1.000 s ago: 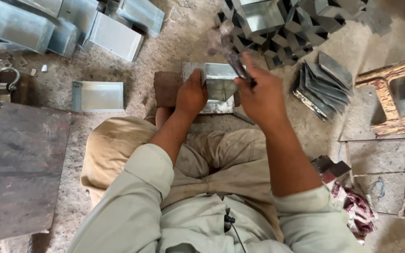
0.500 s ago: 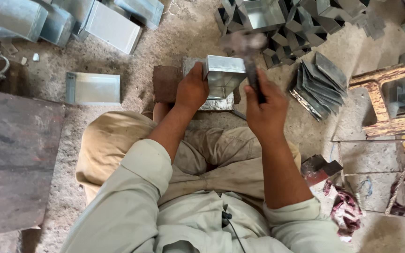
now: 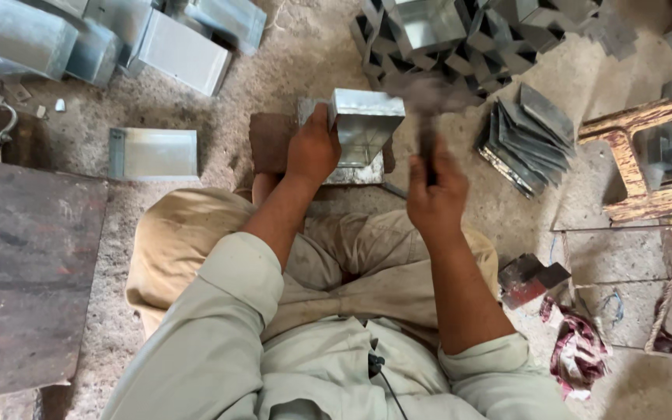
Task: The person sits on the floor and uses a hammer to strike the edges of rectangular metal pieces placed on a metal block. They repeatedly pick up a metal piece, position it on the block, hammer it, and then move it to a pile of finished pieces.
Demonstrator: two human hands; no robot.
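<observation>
Right hand [image 3: 435, 194] clenched on a blurred hammer [image 3: 427, 117], raised just right of an open sheet-metal box [image 3: 363, 124]; left hand [image 3: 313, 152] clamped on that box, propped on a block on the dirt floor [image 3: 289, 62]. Stacked metal pieces [image 3: 526, 136] nearby. Risk: a glancing blow catching the left fingers, so near the edge.

To your left, a dark flat steel plate [image 3: 29, 272]; to your right, fanned grey sheet-metal pieces [image 3: 526, 136], a weathered wooden stool [image 3: 635, 167], a red rag [image 3: 577, 350].
</observation>
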